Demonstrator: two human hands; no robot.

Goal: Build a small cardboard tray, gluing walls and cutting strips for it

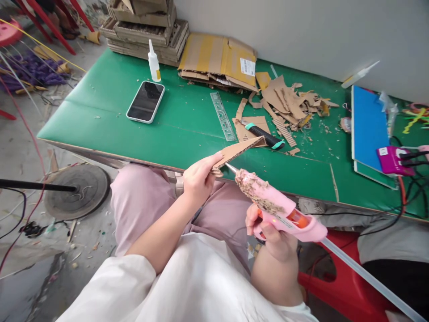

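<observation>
Above my lap, at the table's front edge, my left hand (200,180) is closed on a narrow, pointed piece of cardboard (239,150). My right hand (273,230) grips the handle of a pink hot glue gun (268,197), its body crusted with dried residue. A long translucent glue stick (365,273) sticks out of the back of the gun. The metal nozzle points at the cardboard's lower edge, close to my left fingers; whether it touches is hard to tell. Just beyond the cardboard lies a black and turquoise utility knife (263,135).
On the green table (100,103) are a phone (145,102), a glue bottle (153,65), a clear ruler (223,116), and cardboard scraps (288,100). Stacked and flattened cardboard (217,58) stands behind. At right are a blue folder (368,125), a purple power block (395,160) and cables.
</observation>
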